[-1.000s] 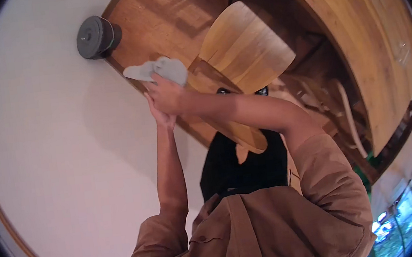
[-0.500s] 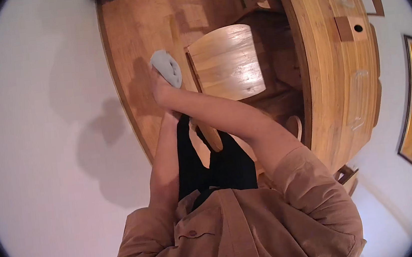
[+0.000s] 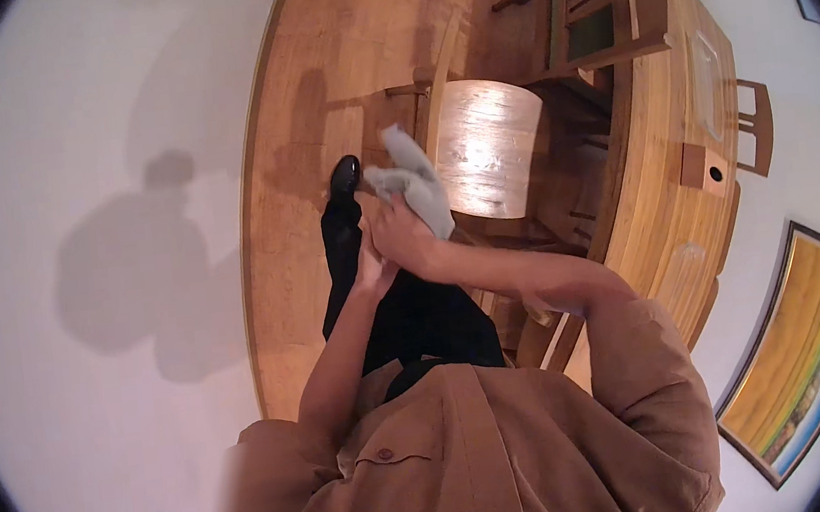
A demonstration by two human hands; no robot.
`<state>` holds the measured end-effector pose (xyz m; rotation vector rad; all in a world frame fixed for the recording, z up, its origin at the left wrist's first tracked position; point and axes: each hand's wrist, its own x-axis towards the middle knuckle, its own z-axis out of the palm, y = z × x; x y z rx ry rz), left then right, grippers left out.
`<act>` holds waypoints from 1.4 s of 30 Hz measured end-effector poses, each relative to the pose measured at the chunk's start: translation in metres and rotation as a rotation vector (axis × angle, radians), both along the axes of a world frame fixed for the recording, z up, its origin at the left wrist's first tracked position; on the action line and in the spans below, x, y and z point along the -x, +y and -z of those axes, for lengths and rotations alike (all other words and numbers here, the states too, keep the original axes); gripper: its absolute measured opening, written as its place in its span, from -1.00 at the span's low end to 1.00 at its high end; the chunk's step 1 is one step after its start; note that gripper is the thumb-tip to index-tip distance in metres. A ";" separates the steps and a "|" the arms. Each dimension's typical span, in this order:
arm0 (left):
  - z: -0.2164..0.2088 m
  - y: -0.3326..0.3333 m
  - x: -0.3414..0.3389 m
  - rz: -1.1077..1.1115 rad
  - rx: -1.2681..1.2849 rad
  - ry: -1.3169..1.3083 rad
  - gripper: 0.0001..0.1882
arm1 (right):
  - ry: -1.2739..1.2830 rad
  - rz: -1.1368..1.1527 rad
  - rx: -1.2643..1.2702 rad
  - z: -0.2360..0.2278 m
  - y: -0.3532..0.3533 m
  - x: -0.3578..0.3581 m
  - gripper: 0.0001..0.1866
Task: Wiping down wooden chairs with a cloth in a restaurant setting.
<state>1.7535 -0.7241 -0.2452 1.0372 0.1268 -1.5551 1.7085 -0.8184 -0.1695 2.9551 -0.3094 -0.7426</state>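
One grey cloth (image 3: pixel 430 204) slants upper left to lower right, just above frame centre. The right hand (image 3: pixel 402 235), nearer, clutches it; the left hand (image 3: pixel 373 263) presses alongside, its grip unclear.

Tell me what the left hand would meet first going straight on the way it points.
The left hand would probably meet the right hand, which it seems to touch, then perhaps the grey cloth held there; depth is unclear.

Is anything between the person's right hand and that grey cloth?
Nothing visible: the right hand holds the grey cloth directly. The left hand seems to rest against the right hand's left side, not between it and the cloth.
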 end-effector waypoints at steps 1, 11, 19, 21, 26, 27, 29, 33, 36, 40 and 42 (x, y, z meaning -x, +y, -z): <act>0.011 0.012 -0.006 -0.038 -0.028 0.195 -0.32 | -0.001 -0.013 0.003 0.007 0.018 0.015 -0.68; 0.020 0.025 0.009 0.132 -0.191 0.516 -0.29 | 0.484 -0.501 0.439 0.068 0.069 0.002 -0.72; 0.001 0.031 -0.010 0.502 -0.096 0.461 -0.26 | 0.266 -0.325 1.023 0.129 0.125 0.083 -0.70; 0.015 0.079 -0.052 0.422 -0.199 0.436 -0.29 | 0.120 -0.104 -0.035 0.017 0.096 0.038 -0.71; -0.020 0.013 -0.085 0.283 -0.219 0.019 -0.25 | -0.412 0.759 -0.580 -0.096 -0.020 0.065 -0.73; -0.029 -0.006 -0.092 0.363 -0.236 -0.056 -0.25 | -0.586 0.937 -0.621 -0.093 -0.032 0.081 -0.70; -0.057 -0.047 -0.094 0.419 -0.199 -0.210 -0.23 | -1.006 1.448 -0.757 -0.059 -0.038 0.113 -0.64; -0.066 -0.099 -0.083 0.594 -0.182 -0.405 -0.21 | -1.424 1.849 -0.807 0.013 0.001 0.115 -0.47; -0.074 -0.131 -0.057 0.701 -0.180 -0.373 -0.22 | -1.228 1.971 -0.700 0.110 0.050 0.106 -0.41; -0.060 -0.148 -0.029 0.821 -0.254 -0.624 -0.19 | -1.181 2.507 -0.918 0.149 0.051 0.114 -0.47; -0.059 -0.156 -0.020 0.948 -0.172 -0.748 -0.27 | -1.249 2.694 -1.373 0.167 0.037 0.112 -0.51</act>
